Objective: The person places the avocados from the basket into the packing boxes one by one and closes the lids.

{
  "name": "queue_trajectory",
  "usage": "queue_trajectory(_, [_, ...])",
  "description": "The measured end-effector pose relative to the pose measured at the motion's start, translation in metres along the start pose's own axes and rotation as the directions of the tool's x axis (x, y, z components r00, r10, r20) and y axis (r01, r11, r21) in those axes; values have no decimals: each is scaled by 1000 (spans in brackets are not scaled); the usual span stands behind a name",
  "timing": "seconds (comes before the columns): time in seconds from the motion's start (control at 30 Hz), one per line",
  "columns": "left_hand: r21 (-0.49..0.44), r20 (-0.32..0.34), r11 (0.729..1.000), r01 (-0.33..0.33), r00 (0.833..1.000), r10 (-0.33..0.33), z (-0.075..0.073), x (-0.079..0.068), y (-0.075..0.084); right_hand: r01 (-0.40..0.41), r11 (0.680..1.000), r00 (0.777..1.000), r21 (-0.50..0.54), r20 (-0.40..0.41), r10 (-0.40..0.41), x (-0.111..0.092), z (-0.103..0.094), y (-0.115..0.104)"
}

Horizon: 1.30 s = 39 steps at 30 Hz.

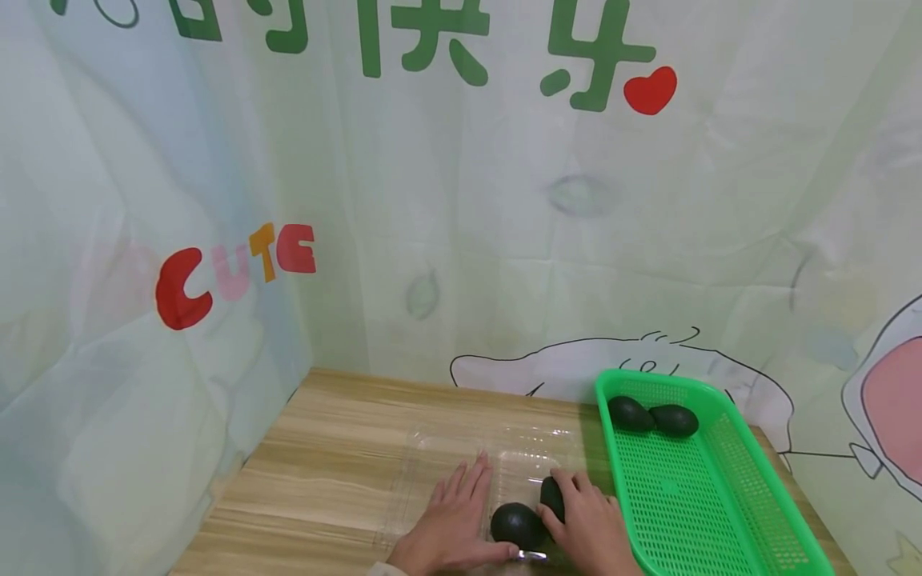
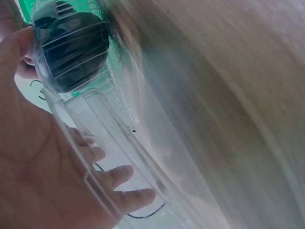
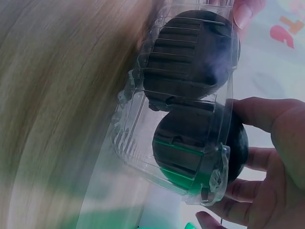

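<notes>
A clear plastic clamshell box [image 1: 529,468] lies unfolded on the table, its lid to the left. Inside its near part sits a dark avocado [image 1: 517,526]. My left hand [image 1: 457,520] rests across the lid with fingers extended, its thumb at the box's near rim. With curled fingers and thumb, my right hand [image 1: 589,520] grips a second dark avocado [image 3: 237,143] at the right part of the box, beside the first one. In the left wrist view, the fingers of the left hand [image 2: 52,157] show through the clear lid [image 2: 109,124].
A green plastic basket [image 1: 670,480] stands to the right of the box, with two more dark avocados [image 1: 675,421] at its far end. The wood-grain table [image 1: 310,472] meets a printed cloth backdrop [image 1: 461,304] behind and at the left.
</notes>
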<state>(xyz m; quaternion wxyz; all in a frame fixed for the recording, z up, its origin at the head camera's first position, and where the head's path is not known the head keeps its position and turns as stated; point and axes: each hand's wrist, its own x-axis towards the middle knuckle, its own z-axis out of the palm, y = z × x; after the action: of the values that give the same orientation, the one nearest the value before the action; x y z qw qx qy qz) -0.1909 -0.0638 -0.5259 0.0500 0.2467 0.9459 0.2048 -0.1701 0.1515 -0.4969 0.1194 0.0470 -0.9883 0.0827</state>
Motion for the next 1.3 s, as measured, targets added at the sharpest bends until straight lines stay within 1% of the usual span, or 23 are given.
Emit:
queue_trajectory(0.17, [2,3,1000,-2,1000,2,0,1,0,15,1000,1000,20,-20,-15,0,2,0])
queue_trajectory(0.3, [11,6,1000,-1,1000,1,0,1,0,17,1000,1000,16,13,-17,1,5,-1])
queue_trajectory(0.4, [25,-1,1000,-4,1000,4,1,1,1,45,999,999,-11,24,-45,-1,10,-3])
queue_trajectory(0.53, [37,-14,999,-10,1000,11,2,0,1,88,996,996,-24,4,-87,-5,19,-4])
queue_trajectory(0.7, [31,-14,1000,-7,1000,8,0,0,2,138,990,990,-6,-9,-138,-6,26,-6])
queue_trajectory(0.77, [29,-11,1000,-4,1000,4,-1,-1,3,140,990,990,18,18,-140,-6,27,-7])
queue_trajectory(0.9, [40,-22,999,-10,1000,11,-2,-2,3,93,992,987,90,123,-104,-4,28,-8])
queue_trajectory(1.0, [42,-30,999,-16,999,17,-2,-2,3,69,990,982,125,167,-89,-3,28,-9])
queue_trajectory(1.1, [32,-24,999,-17,1000,18,-1,-2,3,76,986,982,147,158,-100,-3,28,-7])
queue_trajectory(1.17, [26,-14,1000,-13,1000,14,-1,-1,3,94,984,984,152,135,-115,-2,26,-6])
queue_trajectory(1.3, [29,-10,1000,-11,1000,11,-1,0,2,146,980,988,135,39,-153,-1,13,-3])
